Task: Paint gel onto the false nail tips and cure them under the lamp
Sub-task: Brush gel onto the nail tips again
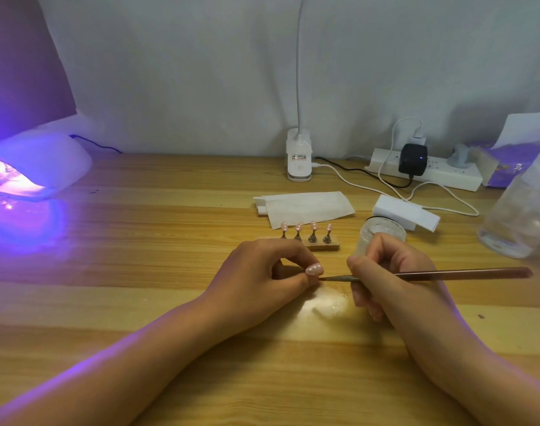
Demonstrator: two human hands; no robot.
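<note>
1. Wooden table point(139, 302): everything sits on it, and both forearms come in from the near edge.
2. Curing lamp point(41, 161): far left, lit violet, well apart from the work. What lies inside its mouth is washed out by glare and cannot be told.
3. Large clear container point(520, 210): right edge, blurred, apparently a jar or cup.
4. Left hand point(262, 272): fingers curled, thumb and forefinger pinching the nail tip point(314, 269) from behind and below, so the painted face points up and toward the right hand.
5. Right hand point(391, 272): fingers closed round the brush point(446, 274) in a pen hold, low on the shaft. The handle runs out to the right and the bristle end meets the lower edge of the held tip.
6. Paper wipes point(305, 207): just behind the rack.
7. Small glass jar point(382, 232): directly behind the right hand, partly hidden by the knuckles.
8. Rack point(320, 246): a wooden strip carrying four other tips point(313, 225) on small stands, each pink with pale marks.
9. Handling judgement:
   - The held tip looks feather-light, thin, springy and slick with gel.
   - It is best taken by its edges or underside, never by the wet face.
   - Too hard a pinch could flick it away.
   - It likely goes back on a stand before going under the lamp.
</note>
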